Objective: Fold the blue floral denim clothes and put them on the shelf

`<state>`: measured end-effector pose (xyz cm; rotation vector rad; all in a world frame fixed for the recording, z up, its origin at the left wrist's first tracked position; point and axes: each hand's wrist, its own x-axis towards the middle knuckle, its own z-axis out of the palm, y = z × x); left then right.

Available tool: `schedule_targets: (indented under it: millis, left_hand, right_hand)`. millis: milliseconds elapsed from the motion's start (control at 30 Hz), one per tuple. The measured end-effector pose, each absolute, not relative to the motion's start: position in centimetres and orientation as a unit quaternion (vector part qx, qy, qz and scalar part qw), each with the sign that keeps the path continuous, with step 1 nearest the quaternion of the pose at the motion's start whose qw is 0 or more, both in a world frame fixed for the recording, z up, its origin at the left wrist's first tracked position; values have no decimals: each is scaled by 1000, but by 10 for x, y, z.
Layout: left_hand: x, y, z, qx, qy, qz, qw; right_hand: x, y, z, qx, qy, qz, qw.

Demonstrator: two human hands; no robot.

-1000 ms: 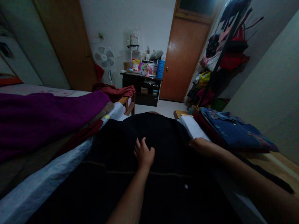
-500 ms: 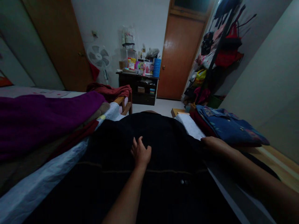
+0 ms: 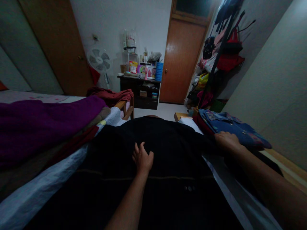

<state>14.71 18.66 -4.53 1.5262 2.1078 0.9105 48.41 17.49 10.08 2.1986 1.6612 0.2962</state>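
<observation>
A black garment point(image 3: 168, 143), which looks like a jacket or coat, lies spread out in front of me. A thin brown line runs across it, and small round buttons point(image 3: 189, 188) show at its lower right. My left hand point(image 3: 143, 159) rests on the middle of the garment with its fingers spread. At the right, my right hand point(image 3: 227, 140) is closed on the garment's sleeve; the fingertips are hidden. Just beyond that hand lies a folded blue denim jacket point(image 3: 230, 123) on top of dark red cloth.
A purple blanket point(image 3: 48, 121) covers the left side, with reddish cloth point(image 3: 112, 95) over a wooden frame. Farther back stand a white fan point(image 3: 100, 60), a dark cabinet point(image 3: 148, 102) and a wooden door point(image 3: 179, 60). Bags point(image 3: 231, 60) hang at the right.
My right hand has moved right and slightly up, drawing the black sleeve outward, so a different strip of the pale surface shows beneath it. My left hand stays on the garment.
</observation>
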Motion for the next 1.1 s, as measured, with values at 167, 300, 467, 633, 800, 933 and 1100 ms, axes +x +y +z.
schedule_targets:
  millis: [167, 300, 467, 633, 800, 933, 1100]
  left_hand:
    - [147, 187, -46, 541, 749, 329, 193]
    - [147, 188, -45, 539, 751, 327, 196]
    - [147, 187, -43, 542, 749, 320, 205]
    - [147, 187, -45, 538, 752, 323, 202]
    - [147, 188, -45, 541, 751, 323, 198]
    - [147, 188, -47, 549, 749, 318, 192]
    - [147, 190, -52, 562, 745, 311, 179]
  right_hand:
    - [471, 220, 93, 766, 625, 69, 132]
    - [468, 242, 75, 760, 632, 11, 151]
    - [477, 241, 69, 745, 651, -5, 148]
    - [482, 234, 92, 782, 614, 68, 85]
    - [481, 231, 94, 806, 576, 126, 56]
    - [458, 239, 83, 794, 593, 125, 54]
    - [380, 258, 65, 744, 668, 2, -3]
